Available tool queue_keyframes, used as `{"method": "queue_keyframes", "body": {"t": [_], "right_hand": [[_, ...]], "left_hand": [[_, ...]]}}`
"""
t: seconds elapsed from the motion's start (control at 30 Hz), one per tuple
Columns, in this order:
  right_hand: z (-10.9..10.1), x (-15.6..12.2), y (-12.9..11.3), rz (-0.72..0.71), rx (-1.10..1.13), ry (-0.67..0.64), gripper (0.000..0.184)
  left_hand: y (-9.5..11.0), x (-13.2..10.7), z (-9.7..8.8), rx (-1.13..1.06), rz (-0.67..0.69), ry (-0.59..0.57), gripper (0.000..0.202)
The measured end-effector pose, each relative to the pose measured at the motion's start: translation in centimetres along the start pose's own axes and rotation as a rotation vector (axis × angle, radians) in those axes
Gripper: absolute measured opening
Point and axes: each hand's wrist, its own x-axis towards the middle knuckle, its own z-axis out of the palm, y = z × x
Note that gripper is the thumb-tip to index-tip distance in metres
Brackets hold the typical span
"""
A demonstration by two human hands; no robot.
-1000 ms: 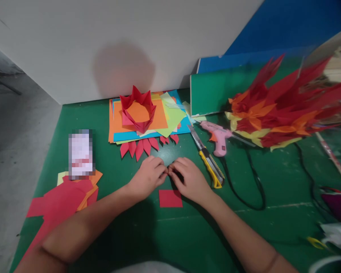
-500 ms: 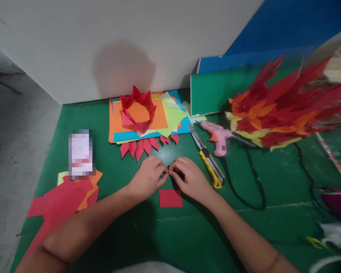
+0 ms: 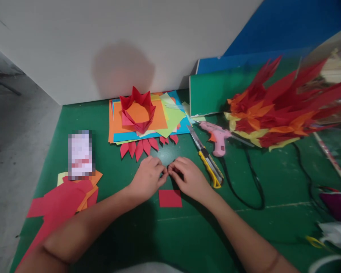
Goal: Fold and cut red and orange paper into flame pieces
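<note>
My left hand (image 3: 149,176) and my right hand (image 3: 186,177) meet fingertip to fingertip over the green table (image 3: 125,235). Both are closed in a pinch; whatever lies between the fingers is too small or hidden to make out. Just below them a small red paper rectangle (image 3: 170,198) lies flat. Beyond my left hand is a row of folded red paper points (image 3: 139,148). A ring of folded red paper (image 3: 138,125) rests on a stack of coloured sheets (image 3: 159,123). Right of my right hand lies a yellow utility knife (image 3: 211,170).
A pink glue gun (image 3: 217,138) with a black cord (image 3: 237,199) lies at the right. Behind it stands a large red, orange and yellow paper piece (image 3: 275,110). Red and orange paper scraps (image 3: 68,193) lie at the left, below a blurred-out rectangular item (image 3: 80,154). A wall borders the back.
Almost nothing differs. The view has shifted very slightly, while both hands keep the same pinched pose above the red rectangle.
</note>
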Motion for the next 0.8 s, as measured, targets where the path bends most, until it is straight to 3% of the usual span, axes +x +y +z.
{"method": "queue_keyframes", "body": {"t": [0.23,0.8], "right_hand": [[-0.22,0.13,-0.04,0.022,0.023,-0.01,0.008],[0.03,0.27,-0.1,0.062,0.048,0.032,0.014]], "left_hand": [[0.82,-0.28,-0.01,0.175,-0.096,0.006,0.014],[0.6,-0.7,-0.2,0.087,-0.159,-0.024,0.013]]}}
